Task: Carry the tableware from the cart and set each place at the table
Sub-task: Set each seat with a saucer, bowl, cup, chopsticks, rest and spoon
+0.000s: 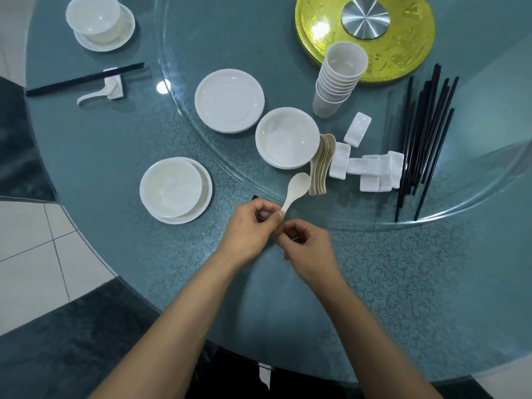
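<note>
The left hand and right hand both pinch the handle of a soup spoon. They hold it over the tabletop, just right of the bowl on its plate, probably to complete that place setting.

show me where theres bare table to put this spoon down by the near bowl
Bare cloth lies between the near bowl and plate and the turntable's glass rim, left of the held spoon, and more widely to the right, below that rim. Crowded: the turntable around the spoon stack, rests and chopsticks.
</note>
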`<action>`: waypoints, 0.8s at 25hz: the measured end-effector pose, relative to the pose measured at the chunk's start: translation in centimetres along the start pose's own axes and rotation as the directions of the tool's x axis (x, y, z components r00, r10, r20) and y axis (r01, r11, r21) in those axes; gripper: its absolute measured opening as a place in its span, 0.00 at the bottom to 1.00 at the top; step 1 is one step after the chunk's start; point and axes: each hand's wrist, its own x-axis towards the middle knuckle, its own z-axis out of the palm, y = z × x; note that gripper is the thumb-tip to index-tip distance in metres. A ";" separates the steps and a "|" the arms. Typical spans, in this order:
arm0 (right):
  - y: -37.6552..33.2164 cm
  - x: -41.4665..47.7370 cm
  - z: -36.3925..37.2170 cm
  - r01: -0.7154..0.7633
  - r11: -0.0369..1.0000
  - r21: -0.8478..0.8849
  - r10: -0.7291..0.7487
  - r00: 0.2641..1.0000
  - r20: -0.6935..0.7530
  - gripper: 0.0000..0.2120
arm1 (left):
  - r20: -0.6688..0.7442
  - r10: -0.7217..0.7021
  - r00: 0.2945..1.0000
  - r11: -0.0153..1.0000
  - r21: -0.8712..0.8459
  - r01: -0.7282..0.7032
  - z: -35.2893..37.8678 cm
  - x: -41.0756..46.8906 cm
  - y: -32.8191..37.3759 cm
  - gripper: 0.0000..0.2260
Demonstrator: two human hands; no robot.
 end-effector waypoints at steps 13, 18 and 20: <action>1.0 -0.2 2.8 -0.074 0.980 0.183 0.102 0.984 -0.144 0.05 | 0.044 -0.008 0.999 0.981 0.193 0.000 -3.0 -1.9 -3.2 0.03; 2.1 -0.6 3.6 -0.171 0.977 0.130 0.184 0.978 -0.101 0.04 | 0.032 -0.057 0.998 0.940 0.340 0.043 -3.2 -2.9 -4.1 0.05; 2.4 -0.8 4.0 -0.202 0.971 0.125 0.213 0.974 -0.081 0.04 | 0.039 -0.062 0.997 0.921 0.387 0.042 -3.3 -3.1 -4.3 0.05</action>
